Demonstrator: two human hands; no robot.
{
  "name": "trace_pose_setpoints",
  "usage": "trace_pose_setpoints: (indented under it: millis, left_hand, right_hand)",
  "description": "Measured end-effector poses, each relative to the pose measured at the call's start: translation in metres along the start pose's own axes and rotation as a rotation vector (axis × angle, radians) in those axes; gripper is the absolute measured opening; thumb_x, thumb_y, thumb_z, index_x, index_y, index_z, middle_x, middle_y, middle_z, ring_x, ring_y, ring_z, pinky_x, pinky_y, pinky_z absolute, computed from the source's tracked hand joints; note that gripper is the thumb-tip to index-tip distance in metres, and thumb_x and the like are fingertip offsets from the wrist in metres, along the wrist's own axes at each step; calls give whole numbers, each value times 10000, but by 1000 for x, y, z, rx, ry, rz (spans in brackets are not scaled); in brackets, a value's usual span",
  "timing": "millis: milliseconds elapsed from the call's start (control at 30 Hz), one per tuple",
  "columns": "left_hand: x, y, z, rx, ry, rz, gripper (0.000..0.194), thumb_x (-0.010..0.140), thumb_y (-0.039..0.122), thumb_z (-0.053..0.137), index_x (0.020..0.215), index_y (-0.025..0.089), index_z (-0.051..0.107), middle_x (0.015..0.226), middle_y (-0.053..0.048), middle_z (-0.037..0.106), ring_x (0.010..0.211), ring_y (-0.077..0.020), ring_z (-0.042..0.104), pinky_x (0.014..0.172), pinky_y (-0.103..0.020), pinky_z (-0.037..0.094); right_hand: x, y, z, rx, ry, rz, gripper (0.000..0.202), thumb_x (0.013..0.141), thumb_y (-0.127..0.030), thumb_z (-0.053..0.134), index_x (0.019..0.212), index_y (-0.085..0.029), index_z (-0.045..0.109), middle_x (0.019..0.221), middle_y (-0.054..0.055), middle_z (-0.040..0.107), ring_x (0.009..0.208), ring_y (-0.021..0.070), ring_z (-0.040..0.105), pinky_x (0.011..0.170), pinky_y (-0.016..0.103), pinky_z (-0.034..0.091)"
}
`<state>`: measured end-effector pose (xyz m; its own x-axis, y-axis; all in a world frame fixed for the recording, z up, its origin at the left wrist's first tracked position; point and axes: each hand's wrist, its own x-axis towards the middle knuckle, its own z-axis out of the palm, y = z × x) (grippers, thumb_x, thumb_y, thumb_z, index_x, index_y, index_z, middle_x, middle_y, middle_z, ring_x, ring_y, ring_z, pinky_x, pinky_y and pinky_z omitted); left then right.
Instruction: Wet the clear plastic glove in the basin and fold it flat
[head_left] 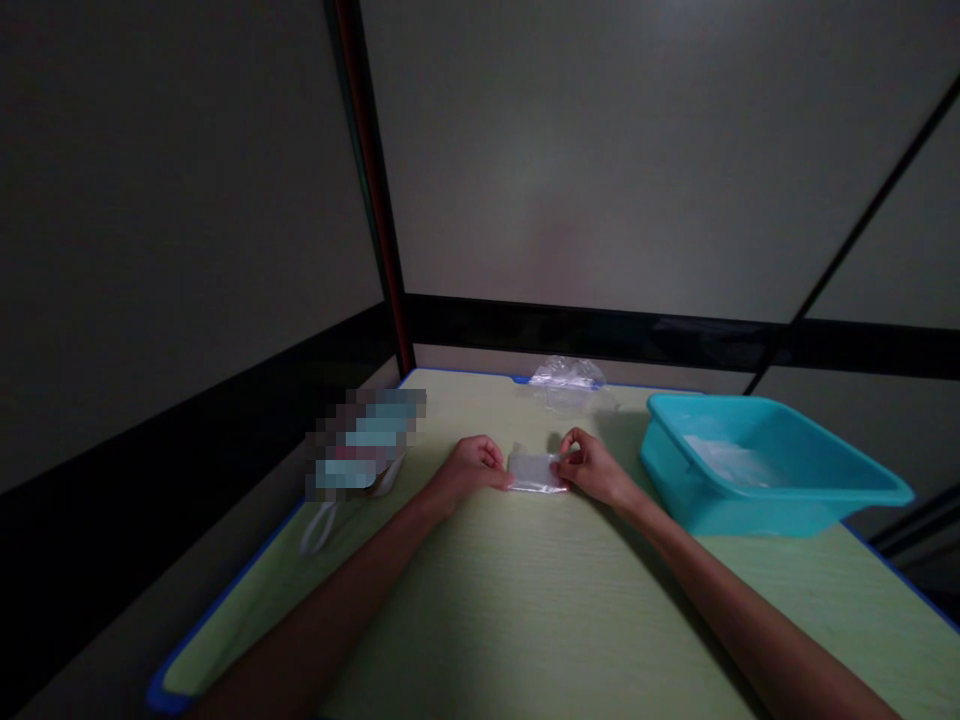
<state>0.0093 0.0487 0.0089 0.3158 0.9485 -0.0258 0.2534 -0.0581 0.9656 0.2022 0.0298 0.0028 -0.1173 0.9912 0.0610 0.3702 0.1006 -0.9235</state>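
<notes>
A small, flat, clear plastic bag (535,472) lies low over the middle of the table, its surface shiny and whitish. My left hand (474,465) is closed, with thumb and fingers pinching the bag's left end. At the opposite end, my right hand (592,470) is closed too, thumb and forefinger pinching the right edge near its upper corner. What the bag contains, if anything, I cannot make out. Behind both hands, close to the far edge, sits a crumpled clear plastic wrapper (568,382).
To the right stands a turquoise plastic basin (675,495) with whitish, flat plastic pieces (735,462) inside. A blurred-out object (367,445) with a white strap (320,528) lies at the left edge. The pale table (480,620) has a blue rim, with walls behind and to the left.
</notes>
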Motion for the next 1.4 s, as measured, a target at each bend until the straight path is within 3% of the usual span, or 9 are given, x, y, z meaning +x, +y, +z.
trace_pose_setpoints:
  millis: [400,600,700,800,933,1133,1267,1367,1400]
  left_hand:
    - [2,-1,1,1,39,25,260,387,121,691,541,140,482,491,64,520,465,-85,490,471,-196,356]
    - [6,0,1,3,28,-26,263,378,108,691,522,140,474,457,70,514,424,-72,468,442,-188,338]
    - [7,1,2,6,28,-42,270,371,91,685,516,141,462,451,70,509,414,-67,458,437,-184,335]
    - [7,2,2,14,30,-47,259,388,95,674,518,144,455,454,73,501,420,-65,459,446,-183,345]
    - [6,4,2,55,21,-56,240,414,127,668,526,143,457,465,69,505,396,-55,432,404,-169,316]
    - [1,6,0,192,31,-39,196,474,152,642,565,144,469,482,68,490,379,-60,416,350,-162,296]
    - [-12,9,0,328,173,49,136,552,132,586,595,161,459,560,43,508,531,-116,519,507,-230,416]
    - [-23,11,9,461,279,182,88,666,143,498,747,174,512,836,-21,561,849,-169,530,770,-308,403]
    - [-26,12,14,601,264,302,139,713,151,451,827,177,526,934,-40,557,934,-174,505,825,-315,381]
  right_hand:
    - [1,-1,-1,-90,66,18,165,658,-267,476,708,-211,329,427,-75,499,315,79,411,305,169,269]
    - [-16,-18,-2,-270,185,-143,114,715,-294,474,717,-181,456,686,29,560,597,151,532,564,278,416]
    - [-30,-28,8,-531,92,-352,267,777,-329,434,962,-153,514,986,103,547,897,210,514,781,335,391]
    - [-38,-29,18,-774,-69,-446,541,801,-453,375,1219,-108,362,1267,156,365,1164,249,312,950,401,246]
    - [-37,-20,21,-902,-227,-391,688,808,-555,236,1302,-76,211,1343,168,221,1240,246,146,989,471,103]
    - [-34,-14,19,-948,-270,-363,726,799,-583,188,1314,-72,162,1357,149,168,1250,223,102,997,454,98]
    - [-36,-17,20,-978,-246,-379,686,814,-552,194,1317,-87,155,1361,129,159,1250,206,106,999,443,116]
    - [-37,-19,20,-1018,-183,-402,591,851,-449,196,1317,-88,156,1367,112,139,1251,186,96,1007,414,118]
    - [-38,-19,20,-1035,-165,-405,560,859,-406,195,1315,-82,164,1367,111,137,1251,182,91,1010,404,119]
